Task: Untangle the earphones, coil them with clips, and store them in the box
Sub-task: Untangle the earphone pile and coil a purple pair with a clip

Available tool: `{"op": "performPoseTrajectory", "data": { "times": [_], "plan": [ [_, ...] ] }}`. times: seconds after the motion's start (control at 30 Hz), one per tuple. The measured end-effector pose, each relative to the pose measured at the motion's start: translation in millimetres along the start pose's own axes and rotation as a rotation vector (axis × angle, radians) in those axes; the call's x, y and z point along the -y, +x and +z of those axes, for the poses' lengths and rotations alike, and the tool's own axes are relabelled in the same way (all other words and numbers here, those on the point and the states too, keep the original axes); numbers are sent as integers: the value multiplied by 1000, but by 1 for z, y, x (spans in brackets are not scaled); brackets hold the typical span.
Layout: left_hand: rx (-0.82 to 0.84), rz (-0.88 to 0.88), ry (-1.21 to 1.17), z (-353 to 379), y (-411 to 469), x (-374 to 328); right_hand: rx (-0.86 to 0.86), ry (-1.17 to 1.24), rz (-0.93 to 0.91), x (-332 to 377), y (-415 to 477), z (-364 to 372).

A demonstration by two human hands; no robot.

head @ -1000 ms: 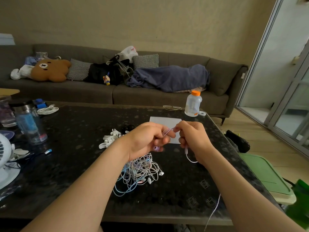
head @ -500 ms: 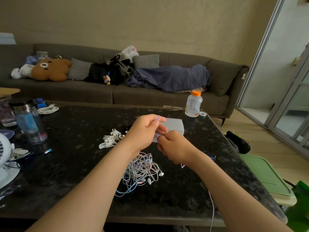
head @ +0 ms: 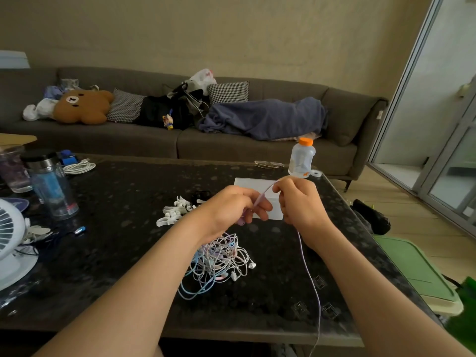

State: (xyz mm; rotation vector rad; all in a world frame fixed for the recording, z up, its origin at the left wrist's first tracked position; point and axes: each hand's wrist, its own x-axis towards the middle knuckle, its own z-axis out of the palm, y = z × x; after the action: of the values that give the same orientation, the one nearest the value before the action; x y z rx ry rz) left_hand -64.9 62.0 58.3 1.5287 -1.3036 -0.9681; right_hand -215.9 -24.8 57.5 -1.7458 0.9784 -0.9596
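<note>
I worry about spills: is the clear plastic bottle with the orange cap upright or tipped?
Upright: the clear orange-capped plastic bottle stands on the dark speckled table, cap on top.

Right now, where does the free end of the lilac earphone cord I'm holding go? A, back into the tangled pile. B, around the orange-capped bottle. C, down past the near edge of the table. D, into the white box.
C: the lilac cord drops from the right hand and trails across the table and over its near edge, running beside the tangled pile without joining it.
</note>
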Motion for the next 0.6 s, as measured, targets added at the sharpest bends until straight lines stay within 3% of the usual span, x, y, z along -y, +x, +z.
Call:
{"op": "performPoseTrajectory", "data": {
  "times": [0.1,0.27,0.4,0.5,0.6],
  "plan": [
    [37,11,-207,-3,-2,-2,2,-89,5,-8,5,-1],
    [21,52,-369,-5,2,0,322,-222,64,-15,2,8],
    [-123,58,-285,-3,4,2,496,-246,94,-12,-3,17],
    [-197,80,-129,-2,5,6,544,-284,87,-7,-6,16],
    [-209,117,2,-6,8,12,501,-171,40,0,-9,11]
  ]
}}
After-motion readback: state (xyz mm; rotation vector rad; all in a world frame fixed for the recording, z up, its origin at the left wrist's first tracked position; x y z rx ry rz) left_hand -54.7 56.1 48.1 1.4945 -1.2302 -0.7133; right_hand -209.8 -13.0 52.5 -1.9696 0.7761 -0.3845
